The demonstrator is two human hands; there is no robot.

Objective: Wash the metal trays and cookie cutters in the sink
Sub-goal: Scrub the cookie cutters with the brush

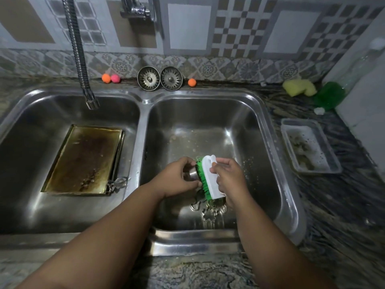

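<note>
Cutter (191,173), small, round and metal, being pinched in curled fingers of left hand (177,179) above floor of right basin of sink (268,142); green bristles of white brush (208,178) pressing against it, right hand (229,177) wrapping closed around brush back. Risks, as judged: wet metal slipping out of pinch under sideways push of bristles and dropping among loose cutters (210,212) lying on basin floor just below; thin rim scraping fingertips working close to bristles; grime escaping inside ring with brushing limited to outer wall. Metal trays (83,159), apparently stacked, browned and greasy-looking, lying flat in left basin, with cutter shapes (117,183) resting at near right corner. Hose tap (80,59) hanging over left basin, no water showing. Ledge behind sink carrying 2 strainers (148,78) and 3 small balls (106,78). Dark veined counter (337,209) running round sink, bearing clear plastic tray (310,146), yellow sponge (300,87) and green scourer (329,97) to right. Patterned tiles (239,28) covering wall behind; lighting dim, pale specks dotting sink rim nearest plastic tray, spray from bristles likely spotting counter there.
</note>
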